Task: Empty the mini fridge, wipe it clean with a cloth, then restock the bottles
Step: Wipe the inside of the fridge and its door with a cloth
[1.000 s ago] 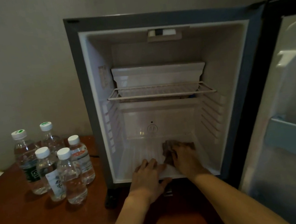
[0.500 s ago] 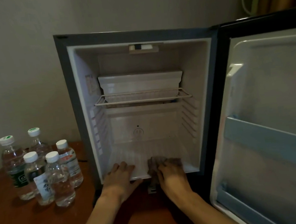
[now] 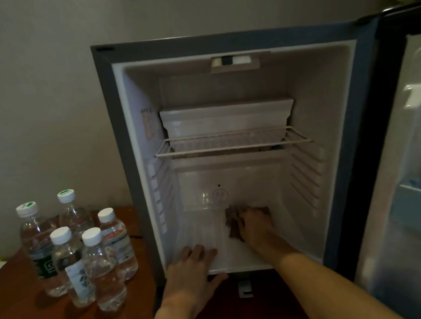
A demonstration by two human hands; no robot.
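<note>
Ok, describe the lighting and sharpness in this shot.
Head view: dim, muted light throughout; the mini fridge interior is the brightest area; soft blur on the right hand and cloth; wide-angle bending skews the open door; bottles reasonably sharp.

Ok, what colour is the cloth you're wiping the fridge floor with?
Brown, a dull dark brown. The cloth shows under the right hand in the head view.
</note>
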